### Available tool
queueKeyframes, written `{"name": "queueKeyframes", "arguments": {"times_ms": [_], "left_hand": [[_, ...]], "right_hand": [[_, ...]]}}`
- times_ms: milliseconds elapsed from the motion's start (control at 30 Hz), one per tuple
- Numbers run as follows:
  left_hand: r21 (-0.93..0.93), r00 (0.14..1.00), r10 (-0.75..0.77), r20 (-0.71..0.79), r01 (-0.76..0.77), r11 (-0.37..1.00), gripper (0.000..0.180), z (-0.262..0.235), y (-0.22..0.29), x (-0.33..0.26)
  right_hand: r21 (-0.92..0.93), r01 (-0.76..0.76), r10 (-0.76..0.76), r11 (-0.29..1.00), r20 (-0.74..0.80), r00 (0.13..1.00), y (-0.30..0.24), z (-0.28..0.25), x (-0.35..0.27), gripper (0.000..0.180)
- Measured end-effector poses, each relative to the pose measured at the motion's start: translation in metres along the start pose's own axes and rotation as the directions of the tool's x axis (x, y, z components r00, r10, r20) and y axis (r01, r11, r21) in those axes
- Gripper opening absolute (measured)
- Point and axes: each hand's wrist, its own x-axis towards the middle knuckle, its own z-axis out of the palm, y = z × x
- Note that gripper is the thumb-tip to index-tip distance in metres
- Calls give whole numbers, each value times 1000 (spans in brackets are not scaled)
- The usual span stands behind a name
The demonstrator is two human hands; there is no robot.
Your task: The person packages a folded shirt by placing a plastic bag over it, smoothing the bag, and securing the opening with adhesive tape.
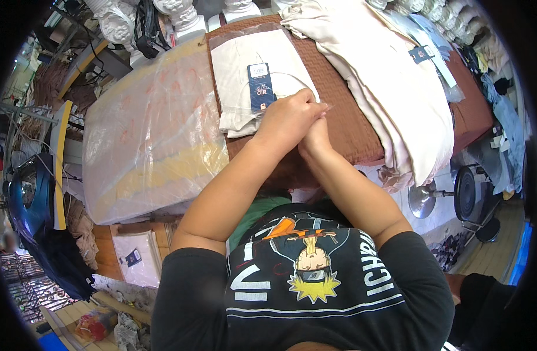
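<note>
Garment (245, 82), cream and folded, lies in a clear bag (221, 44) on the brown tabletop (338, 111), with a dark blue tag (261, 86) resting on its front. Both hands meet at the lower right corner of the package: the left hand (289, 120) lies over that corner with its fingers curled down, and the right hand (316, 131) is tucked just under and beside it, closed in a pinch; a thin edge of clear film seems to stick out between them, though what exactly each hand grips is hidden by the other. By the look of it the folding is done, the tag is on and the piece sits inside its bag, so what remains is likely only the finish at this corner or edge of the bag; whether the bag mouth is already closed I cannot tell. To the right, a pile (397, 99) of loose cream garments drapes over the tabletop edge, apparently not bagged, with another blue tag on top. To the left, a large plastic-wrapped bundle (151, 140) lies just beside the tabletop. White ornate pedestals (180, 14) stand at the far side.
</note>
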Motion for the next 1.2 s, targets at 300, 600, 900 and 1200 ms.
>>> {"name": "queueKeyframes", "arguments": {"times_ms": [300,600,900,1200], "left_hand": [[-33,1000,16,-22,-16,999,15,-5,-10,-1],[71,996,69,-64,-64,995,12,-3,-8,3],[62,995,53,-89,-47,997,28,-3,2,-2],[118,975,-113,-189,137,984,52,-27,-33,-110]], "right_hand": [[-58,45,-45,997,10,999,15,20,11,23],[-101,64,-61,993,29,998,20,27,23,17],[-184,46,-29,982,94,995,16,19,27,12],[-133,-74,113,988,315,942,-14,-30,-10,14]]}}
